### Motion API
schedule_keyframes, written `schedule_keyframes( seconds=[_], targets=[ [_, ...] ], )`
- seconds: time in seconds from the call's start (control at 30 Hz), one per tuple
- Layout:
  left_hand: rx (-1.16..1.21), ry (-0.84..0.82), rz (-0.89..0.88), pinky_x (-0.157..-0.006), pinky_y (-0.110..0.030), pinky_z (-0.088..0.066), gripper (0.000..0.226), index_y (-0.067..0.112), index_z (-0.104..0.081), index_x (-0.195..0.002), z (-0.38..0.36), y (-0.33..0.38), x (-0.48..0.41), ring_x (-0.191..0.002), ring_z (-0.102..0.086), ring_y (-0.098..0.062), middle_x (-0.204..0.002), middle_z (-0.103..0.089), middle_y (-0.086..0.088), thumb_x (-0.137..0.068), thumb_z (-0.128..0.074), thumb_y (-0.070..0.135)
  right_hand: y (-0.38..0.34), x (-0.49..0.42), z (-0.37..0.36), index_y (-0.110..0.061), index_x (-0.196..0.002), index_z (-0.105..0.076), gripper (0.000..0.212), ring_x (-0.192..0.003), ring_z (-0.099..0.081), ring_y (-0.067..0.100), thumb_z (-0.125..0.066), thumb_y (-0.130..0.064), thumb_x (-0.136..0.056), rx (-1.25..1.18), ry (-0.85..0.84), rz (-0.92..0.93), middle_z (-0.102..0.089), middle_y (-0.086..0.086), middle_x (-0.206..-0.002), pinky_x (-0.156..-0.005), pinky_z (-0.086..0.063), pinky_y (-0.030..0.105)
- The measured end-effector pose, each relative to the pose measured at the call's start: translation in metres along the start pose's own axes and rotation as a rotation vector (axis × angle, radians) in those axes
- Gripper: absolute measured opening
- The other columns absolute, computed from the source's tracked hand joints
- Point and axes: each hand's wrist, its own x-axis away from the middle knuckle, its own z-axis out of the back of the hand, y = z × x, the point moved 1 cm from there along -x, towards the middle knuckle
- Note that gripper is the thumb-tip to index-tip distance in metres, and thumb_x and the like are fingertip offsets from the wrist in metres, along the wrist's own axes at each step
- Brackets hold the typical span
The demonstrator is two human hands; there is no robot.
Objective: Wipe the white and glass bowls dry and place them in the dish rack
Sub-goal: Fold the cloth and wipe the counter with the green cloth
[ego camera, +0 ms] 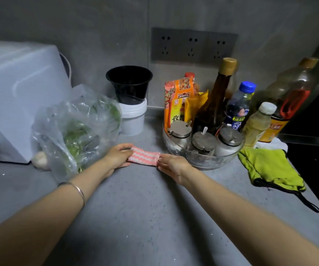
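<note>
A folded pink-and-white striped cloth (143, 156) lies on the grey counter (135, 208) between my hands. My left hand (117, 156) holds its left end, thumb on top and fingers beneath. My right hand (171, 165) touches its right end with nearly straight fingers. A glass bowl-shaped tray (202, 160) just right of the cloth holds seasoning jars and bottles. No white bowl or dish rack is in view.
A clear plastic bag of greens (76, 129) sits left of the cloth, beside a white appliance (18, 96). Behind stand a white tub (133, 120) topped by a black cup (130, 83). A green cloth (270, 167) lies at the right near the counter edge.
</note>
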Motion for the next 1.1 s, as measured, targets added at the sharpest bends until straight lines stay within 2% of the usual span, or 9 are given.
schedule_keyframes(
  seconds=[0.1,0.2,0.33,0.43,0.53,0.63,0.7,0.83,1.1],
  targets=[
    [-0.023,0.085,-0.034,-0.076,-0.025,-0.048,0.035,0.007,-0.052,-0.131,-0.004,-0.001,0.008,-0.095,-0.053,-0.013,-0.122,-0.058,-0.012,-0.096,-0.052,0.006,0.002,0.010,0.017,0.003,-0.122,-0.057,0.032,-0.072,-0.057,0.013,-0.056,0.006,-0.091,-0.040,-0.011,0.006,-0.061,0.008,-0.086,-0.076,-0.053,0.024],
    [-0.141,0.199,-0.120,-0.086,-0.021,-0.038,0.035,0.001,-0.053,-0.128,-0.014,-0.001,0.024,-0.110,-0.056,-0.024,-0.129,-0.057,-0.016,-0.093,-0.056,0.003,0.009,0.036,0.046,-0.003,-0.117,-0.060,0.026,-0.078,-0.062,0.014,-0.058,0.000,-0.092,0.004,-0.063,0.002,-0.065,0.007,-0.091,-0.067,-0.055,0.019],
    [-0.172,0.167,-0.190,-0.076,-0.015,-0.042,0.028,0.000,-0.059,-0.118,-0.055,0.006,0.059,-0.111,-0.059,-0.030,-0.120,-0.062,-0.019,-0.091,-0.057,0.000,0.000,0.082,0.113,-0.009,-0.100,-0.066,0.011,-0.086,-0.068,0.021,-0.058,-0.005,-0.093,0.228,-0.113,0.108,-0.071,0.010,-0.097,-0.073,-0.055,0.023],
    [-0.147,0.103,-0.217,-0.066,-0.006,-0.040,0.027,0.002,-0.060,-0.118,-0.101,0.017,0.090,-0.101,-0.057,-0.020,-0.114,-0.060,-0.013,-0.090,-0.058,0.000,-0.026,0.106,0.172,-0.009,-0.087,-0.068,0.010,-0.073,-0.063,0.014,-0.061,-0.004,-0.091,0.342,0.025,0.311,-0.067,0.012,-0.087,-0.065,-0.051,0.016],
    [-0.128,0.090,-0.229,-0.068,-0.018,-0.040,0.023,0.016,-0.060,-0.111,-0.143,0.024,0.112,-0.097,-0.055,-0.017,-0.112,-0.058,-0.005,-0.090,-0.060,0.006,-0.055,0.110,0.222,-0.009,-0.087,-0.069,0.001,-0.073,-0.059,0.001,-0.069,-0.010,-0.086,0.531,0.212,0.527,-0.066,0.003,-0.083,-0.070,-0.045,0.019],
    [-0.163,0.078,-0.256,-0.077,-0.020,-0.039,0.023,0.021,-0.060,-0.107,-0.172,0.020,0.122,-0.102,-0.055,-0.017,-0.108,-0.061,-0.003,-0.089,-0.060,0.007,-0.070,0.093,0.257,-0.018,-0.114,-0.065,0.041,-0.117,-0.051,0.015,-0.077,-0.035,-0.078,0.846,0.403,0.567,-0.060,0.005,-0.121,-0.099,-0.039,0.030],
    [-0.185,0.069,-0.308,-0.086,-0.022,-0.039,0.025,0.023,-0.059,-0.106,-0.176,0.011,0.127,-0.107,-0.055,-0.020,-0.112,-0.062,-0.002,-0.088,-0.061,0.005,-0.074,0.078,0.269,-0.029,-0.133,-0.052,0.067,-0.141,-0.025,0.026,-0.072,-0.056,-0.074,1.061,0.475,0.462,-0.036,0.008,-0.149,-0.115,-0.023,0.043],
    [-0.237,0.167,-0.423,-0.092,-0.026,-0.040,0.026,0.022,-0.061,-0.107,-0.151,-0.008,0.137,-0.106,-0.058,-0.019,-0.114,-0.064,-0.003,-0.088,-0.063,0.004,-0.071,0.042,0.278,-0.047,-0.147,-0.020,0.095,-0.145,0.014,0.039,-0.060,-0.079,-0.066,1.288,0.503,0.077,0.010,0.005,-0.161,-0.113,0.001,0.059],
    [-0.332,0.410,-0.440,-0.097,-0.032,-0.039,0.020,0.006,-0.065,-0.108,-0.110,-0.060,0.174,-0.105,-0.058,-0.024,-0.108,-0.062,-0.004,-0.088,-0.064,0.010,-0.033,0.034,0.276,-0.036,-0.147,-0.031,0.061,-0.137,-0.023,0.040,-0.049,-0.050,-0.090,1.425,0.640,0.234,-0.018,0.010,-0.157,-0.112,-0.021,0.054]
  ],
)
